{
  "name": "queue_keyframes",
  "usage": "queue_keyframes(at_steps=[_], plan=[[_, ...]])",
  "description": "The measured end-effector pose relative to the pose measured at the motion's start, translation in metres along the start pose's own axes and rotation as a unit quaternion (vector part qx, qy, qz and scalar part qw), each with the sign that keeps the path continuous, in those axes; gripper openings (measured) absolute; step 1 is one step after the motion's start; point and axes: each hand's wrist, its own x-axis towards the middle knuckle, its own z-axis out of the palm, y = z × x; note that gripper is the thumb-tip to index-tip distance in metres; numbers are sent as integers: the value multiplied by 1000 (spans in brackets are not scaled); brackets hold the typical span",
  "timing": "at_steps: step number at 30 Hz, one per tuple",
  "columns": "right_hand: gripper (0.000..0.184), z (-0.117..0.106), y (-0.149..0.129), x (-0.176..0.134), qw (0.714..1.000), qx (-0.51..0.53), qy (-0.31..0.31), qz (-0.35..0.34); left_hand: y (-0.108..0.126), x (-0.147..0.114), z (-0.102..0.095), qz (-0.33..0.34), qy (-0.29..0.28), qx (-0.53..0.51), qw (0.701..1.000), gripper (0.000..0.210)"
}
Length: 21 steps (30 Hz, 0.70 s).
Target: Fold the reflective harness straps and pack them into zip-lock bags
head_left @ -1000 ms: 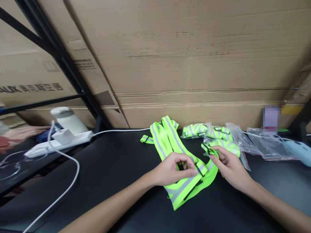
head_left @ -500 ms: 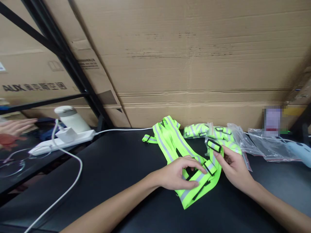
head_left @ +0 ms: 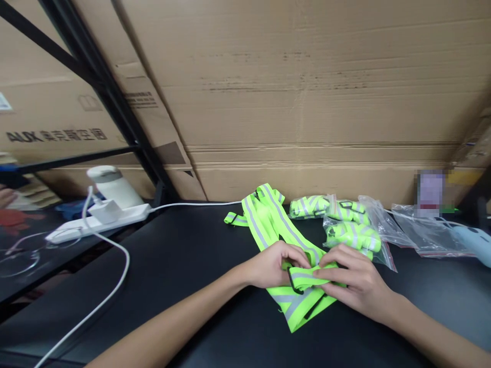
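A neon-green reflective harness (head_left: 282, 214) with grey stripes and black buckles lies in folded straps on the black table. My right hand (head_left: 355, 276) pinches a striped strap end of it, fingers closed over the green webbing. Curled against the same strap from the other side, my left hand (head_left: 274, 266) grips it near a black buckle (head_left: 294, 281); its fingertips are partly hidden. Just beyond my right hand are bagged, rolled harnesses (head_left: 353, 236) in clear plastic.
A clear plastic bag (head_left: 433, 237) and a light-blue object (head_left: 473, 243) lie at the right. On the left are a white power strip (head_left: 128, 217), its cable and a white bottle (head_left: 120, 189). Cardboard (head_left: 291, 112) stands behind. Another person's hand (head_left: 5, 197) shows at the far left edge.
My right hand has moved left and down, bringing the strap end over the folded harness. My left fingers have curled in. The other person's hand has shifted toward the left edge.
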Motion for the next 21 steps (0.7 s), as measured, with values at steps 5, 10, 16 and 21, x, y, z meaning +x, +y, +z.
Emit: queue_keyframes(at_steps=[5,10,16,21], plan=[[18,2,-1,-3,996,78,-24,-30,-1,-5,-1,-8,7,-16,1000,16],[16,9,2,-4,994,87,-58,-35,-5,0,9,87,76,130,985,8],[33,8,3,1,988,78,-132,13,-13,18,-2,127,51,271,953,17],[40,2,7,-5,980,29,-182,73,-31,43,-12,183,54,372,909,29]])
